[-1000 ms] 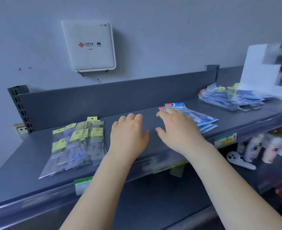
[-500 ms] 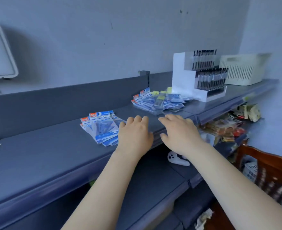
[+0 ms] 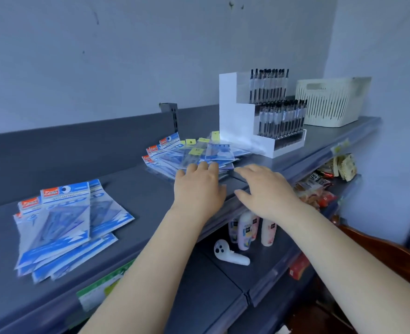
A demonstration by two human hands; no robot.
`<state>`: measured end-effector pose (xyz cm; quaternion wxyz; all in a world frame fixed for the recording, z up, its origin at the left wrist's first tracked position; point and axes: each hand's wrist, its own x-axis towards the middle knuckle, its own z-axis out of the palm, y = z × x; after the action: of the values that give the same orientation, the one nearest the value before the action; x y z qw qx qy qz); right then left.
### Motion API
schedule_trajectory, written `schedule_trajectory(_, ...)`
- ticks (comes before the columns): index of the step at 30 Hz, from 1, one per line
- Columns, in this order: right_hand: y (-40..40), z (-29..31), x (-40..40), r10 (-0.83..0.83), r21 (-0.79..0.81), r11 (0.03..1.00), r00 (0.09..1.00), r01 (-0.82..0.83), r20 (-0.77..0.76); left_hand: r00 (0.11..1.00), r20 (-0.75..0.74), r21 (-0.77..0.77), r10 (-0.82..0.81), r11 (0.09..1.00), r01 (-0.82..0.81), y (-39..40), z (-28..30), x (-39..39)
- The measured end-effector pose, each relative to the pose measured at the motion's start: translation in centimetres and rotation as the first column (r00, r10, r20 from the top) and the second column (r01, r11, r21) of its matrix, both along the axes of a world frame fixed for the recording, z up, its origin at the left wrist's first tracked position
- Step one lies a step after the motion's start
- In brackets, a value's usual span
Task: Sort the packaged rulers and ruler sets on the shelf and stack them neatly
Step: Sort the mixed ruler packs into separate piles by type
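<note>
Two hands out flat over the shelf (image 3: 131, 189), palms down, fingers straight, holding nothing. Left hand (image 3: 199, 189) has fingertips at the near edge of the mixed pile of ruler packs (image 3: 194, 153); touching or just above, can't tell. Right hand (image 3: 266, 191) beside it, over the shelf's front edge. Stack of blue ruler sets (image 3: 62, 225) lies well left. Pen display (image 3: 261, 116) just right of the mixed pile, basket (image 3: 329, 102) further right

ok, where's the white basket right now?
Head view, far right end of the top shelf: the white basket sits against the wall, just right of the pen display stand.
</note>
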<state>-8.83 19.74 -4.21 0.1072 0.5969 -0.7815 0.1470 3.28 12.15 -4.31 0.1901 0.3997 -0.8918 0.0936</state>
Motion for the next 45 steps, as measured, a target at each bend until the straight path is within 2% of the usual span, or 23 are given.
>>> schedule_trajectory(4, -3.9, 0.0, -3.6, 0.017, -0.014, 1.000, 0.999, -0.016, 0.035, 0.999, 0.035, -0.004, 0.032, 0.999, -0.032, -2.4, 0.7, -3.0)
schedule_trajectory(8, -7.8, 0.3, -6.6, 0.054, -0.060, 0.997, 0.974, -0.041, 0.219, 0.993, 0.086, -0.036, 0.085, 0.996, -0.082, -4.4, 2.3, -4.6)
schedule_trajectory(13, -12.2, 0.9, -9.4, 0.111, -0.092, 0.992, 0.923, -0.083, 0.369, 0.983, 0.096, -0.096, 0.159, 0.984, -0.150, -6.9, 4.4, -5.6)
schedule_trajectory(16, -14.6, 0.7, -9.9, 0.131, -0.068, 0.991, 0.922, -0.114, 0.364, 0.969, 0.090, -0.021, 0.232, 0.973, -0.231, -9.4, 4.1, -5.7)
schedule_trajectory(20, -16.5, -0.2, -10.7, 0.102, 0.010, 0.994, 0.956, -0.108, 0.275, 0.925, 0.083, 0.218, 0.370, 0.899, -0.379, -12.3, 2.1, -5.0)
schedule_trajectory(22, -16.8, -0.6, -11.4, 0.118, -0.019, 0.993, 0.935, -0.118, 0.335, 0.920, 0.067, 0.268, 0.386, 0.881, -0.390, -13.1, 1.6, -4.8)
schedule_trajectory(26, -16.5, -1.2, -12.4, 0.230, -0.147, 0.973, 0.806, -0.178, 0.545, 0.911, -0.090, 0.383, 0.403, 0.858, -0.342, -13.6, 1.9, -4.3)
schedule_trajectory(30, -16.4, -1.3, -12.7, 0.275, -0.239, 0.958, 0.730, -0.156, 0.625, 0.880, -0.171, 0.483, 0.443, 0.816, -0.317, -13.6, 2.2, -3.7)
schedule_trajectory(37, -15.3, -0.7, -13.9, 0.203, -0.153, 0.979, 0.643, -0.134, 0.738, 0.864, -0.184, 0.447, 0.469, 0.823, -0.352, -13.6, 2.5, -3.5)
schedule_trajectory(40, -15.0, -0.4, -14.4, 0.179, -0.114, 0.981, 0.524, -0.155, 0.833, 0.860, -0.225, 0.492, 0.458, 0.816, -0.305, -13.2, 2.7, -3.7)
schedule_trajectory(43, -14.6, -0.3, -14.6, 0.143, -0.098, 0.985, 0.355, -0.140, 0.924, 0.802, -0.374, 0.613, 0.467, 0.773, -0.164, -12.8, 2.7, -3.9)
schedule_trajectory(45, -14.2, 0.0, -14.5, 0.122, -0.093, 0.986, 0.221, -0.138, 0.968, 0.775, -0.407, 0.662, 0.483, 0.741, -0.114, -12.6, 2.6, -4.0)
